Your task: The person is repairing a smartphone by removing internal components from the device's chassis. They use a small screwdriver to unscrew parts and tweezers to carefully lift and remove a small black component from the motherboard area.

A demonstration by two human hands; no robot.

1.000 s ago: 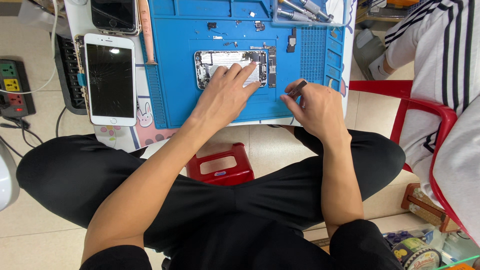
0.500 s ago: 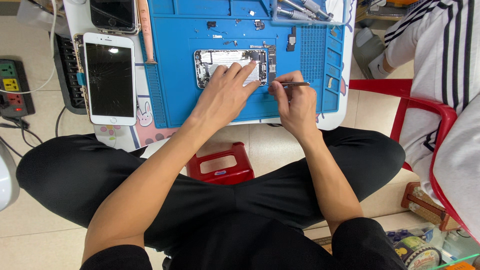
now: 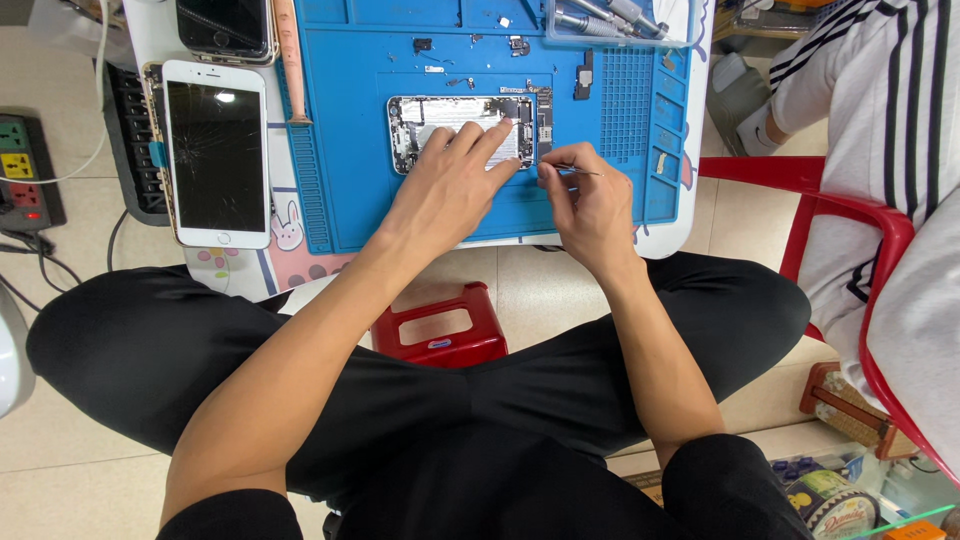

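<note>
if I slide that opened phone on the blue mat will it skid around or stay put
It probably stays put: the opened phone lies flat on the blue mat, which looks rubbery, and the left hand presses on it. It seems stiff, yet its exposed parts are likely fragile. The loose bits nearby could scatter.

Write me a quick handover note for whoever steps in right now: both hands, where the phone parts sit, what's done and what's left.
Left hand: flat on the opened phone body, pinning it to the blue mat.
Right hand: pinches a thin metal tool, tip at the body's right edge.
Done: the white screen panel, glass cracked, is off and lies left of the mat; small loose parts sit along the mat's top.
Left: the body's inner parts remain in place; which one the tool is on is too small to tell.
</note>
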